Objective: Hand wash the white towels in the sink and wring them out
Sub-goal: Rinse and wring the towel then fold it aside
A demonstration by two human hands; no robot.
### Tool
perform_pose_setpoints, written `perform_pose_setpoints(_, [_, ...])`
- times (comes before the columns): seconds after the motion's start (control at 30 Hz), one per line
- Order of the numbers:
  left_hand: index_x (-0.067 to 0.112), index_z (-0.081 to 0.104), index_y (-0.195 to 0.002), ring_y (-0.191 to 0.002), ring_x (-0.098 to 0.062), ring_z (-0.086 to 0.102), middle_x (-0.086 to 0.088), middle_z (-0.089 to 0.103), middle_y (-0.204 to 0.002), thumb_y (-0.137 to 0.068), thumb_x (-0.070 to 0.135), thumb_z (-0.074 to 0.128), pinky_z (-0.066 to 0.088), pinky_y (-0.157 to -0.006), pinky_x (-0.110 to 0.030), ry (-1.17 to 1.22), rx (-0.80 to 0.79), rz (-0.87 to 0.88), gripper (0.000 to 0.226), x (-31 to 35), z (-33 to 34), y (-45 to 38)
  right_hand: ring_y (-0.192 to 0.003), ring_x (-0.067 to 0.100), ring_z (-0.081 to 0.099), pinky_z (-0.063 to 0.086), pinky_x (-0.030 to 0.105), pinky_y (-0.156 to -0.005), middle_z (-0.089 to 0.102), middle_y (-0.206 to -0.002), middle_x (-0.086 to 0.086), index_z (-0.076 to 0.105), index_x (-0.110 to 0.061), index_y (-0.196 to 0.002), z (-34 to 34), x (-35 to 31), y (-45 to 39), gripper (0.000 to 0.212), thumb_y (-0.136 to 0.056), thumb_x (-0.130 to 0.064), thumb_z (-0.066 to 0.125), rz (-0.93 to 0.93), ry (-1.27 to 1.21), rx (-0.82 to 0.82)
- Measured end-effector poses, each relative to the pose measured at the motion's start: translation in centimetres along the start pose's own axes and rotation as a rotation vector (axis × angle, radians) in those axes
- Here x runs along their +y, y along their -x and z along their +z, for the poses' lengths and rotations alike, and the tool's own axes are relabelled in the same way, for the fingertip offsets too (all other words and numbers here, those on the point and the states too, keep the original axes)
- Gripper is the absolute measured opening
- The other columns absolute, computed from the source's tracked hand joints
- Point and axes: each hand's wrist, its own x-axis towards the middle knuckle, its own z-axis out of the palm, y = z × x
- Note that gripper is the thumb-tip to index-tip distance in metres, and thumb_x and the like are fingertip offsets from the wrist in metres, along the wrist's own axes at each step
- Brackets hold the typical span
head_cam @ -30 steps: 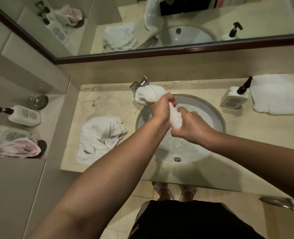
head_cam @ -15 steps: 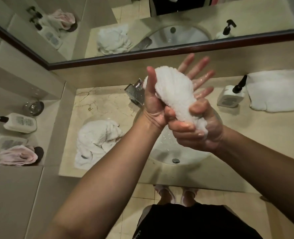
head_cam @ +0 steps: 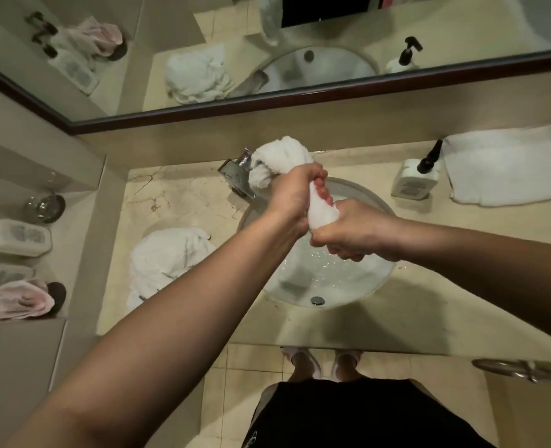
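A: How do the arms lie?
B: Both reach forward, bare, meeting in the middle.
A: And each grip?
B: The left hand point(head_cam: 292, 195) is curled round the twisted white towel point(head_cam: 321, 210); the right hand point(head_cam: 353, 232) clenches its lower end, knuckles up, just beside the left.

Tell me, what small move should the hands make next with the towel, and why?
Probably twist the hands in opposite directions. The left hand and right hand both grip the bunched towel above the sink, and its far end looks loose, not yet wrung.
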Motion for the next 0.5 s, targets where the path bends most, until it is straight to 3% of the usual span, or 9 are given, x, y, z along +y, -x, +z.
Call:
perform_pose_setpoints(0.2, [0.009, 0.04, -0.052, -0.031, -0.017, 0.032, -0.003, 0.036, -0.038, -0.076, -0.01, 0.051, 0.033, -0.045, -0.022, -0.084, 0.279, 0.107, 0.033, -1.8, 1.0, -3.1, -0.051, 0.02, 0.055, 0.04, 0.024, -0.045, 0.062, -0.064, 0.003, 0.06, -0.014, -0.081, 0.2, 2.6, -3.7, 0.016, -0.074, -0.021, 0.072, -0.022, 0.125, 0.22])
perform_pose_setpoints(0.33, [0.007, 0.043, -0.055, -0.029, -0.018, 0.034, -0.002, 0.038, -0.034, -0.073, -0.007, 0.052, 0.036, -0.042, -0.022, -0.11, 0.398, 0.116, 0.024, -1.8, 0.9, -4.4, -0.071, 0.028, 0.067, 0.05, 0.038, -0.058, 0.07, -0.079, 0.009, 0.064, -0.011, -0.086, 0.6, 3.3, -5.3, 0.023, -0.074, -0.026, 0.077, -0.09, 0.219, 0.324])
perform_pose_setpoints(0.5, [0.007, 0.05, -0.06, -0.032, -0.02, 0.038, -0.007, 0.045, -0.043, -0.07, -0.003, 0.051, 0.041, -0.044, -0.026, -0.037, 0.456, 0.055, 0.014, -2.7, 0.6, -5.2, -0.073, 0.026, 0.063, 0.042, 0.032, -0.056, 0.069, -0.085, 0.005, 0.06, -0.017, -0.098, 1.6, 4.6, -5.8, 0.041, -0.072, -0.045, 0.075, -0.075, 0.374, 0.454])
